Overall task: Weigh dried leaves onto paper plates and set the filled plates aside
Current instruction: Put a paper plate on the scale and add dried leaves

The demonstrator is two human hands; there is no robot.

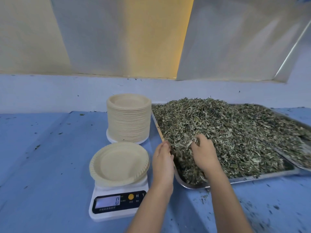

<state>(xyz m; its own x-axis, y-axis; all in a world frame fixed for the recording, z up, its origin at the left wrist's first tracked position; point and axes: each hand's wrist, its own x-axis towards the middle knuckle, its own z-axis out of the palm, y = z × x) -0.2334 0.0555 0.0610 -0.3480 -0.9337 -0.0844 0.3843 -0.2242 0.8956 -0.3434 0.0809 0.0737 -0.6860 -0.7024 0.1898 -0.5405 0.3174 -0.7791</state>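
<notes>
Head view, left hand [162, 158] with fingers straight and together against the near-left edge of dried leaves [227, 128] heaped in a metal tray [252, 178], right hand [203, 153] curled round a clump, paper plate [119, 163] on scale [116, 206] showing 0, plate stack [128, 118] behind.

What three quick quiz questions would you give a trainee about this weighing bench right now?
1. True or false: the plate on the scale is empty.
2. The scale's display reads: A) 0, B) 50, C) 100.
3. Fill in: the right hand grips leaves in the metal ___.
Key: 1 true; 2 A; 3 tray.
</notes>
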